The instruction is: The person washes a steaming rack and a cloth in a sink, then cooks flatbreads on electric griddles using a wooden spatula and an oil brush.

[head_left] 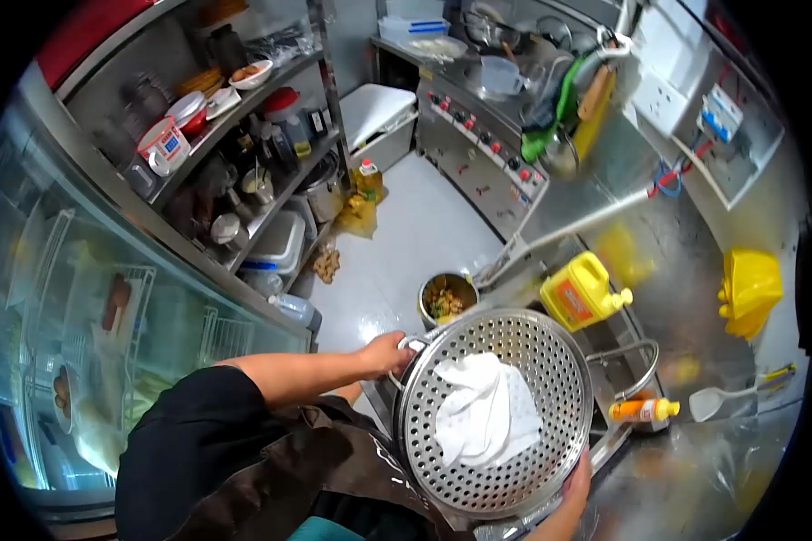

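Note:
A round metal steamer tray (550,361) with a perforated bottom is held in front of my body, over the sink side. A crumpled white cloth (483,410) lies on its holes. My left hand (388,354) is closed around the loop handle (413,343) at the tray's far left side. At the near right rim, my right hand (577,480) grips the tray's edge; most of its fingers are hidden beneath or behind it.
A metal pot with food scraps (448,299) stands on the floor beyond the tray. On the right are a yellow jug (586,293), a faucet (650,361) and an orange bottle (641,411). Shelves (235,99) and a glass-door fridge (108,343) line the left; a stove (478,144) stands ahead.

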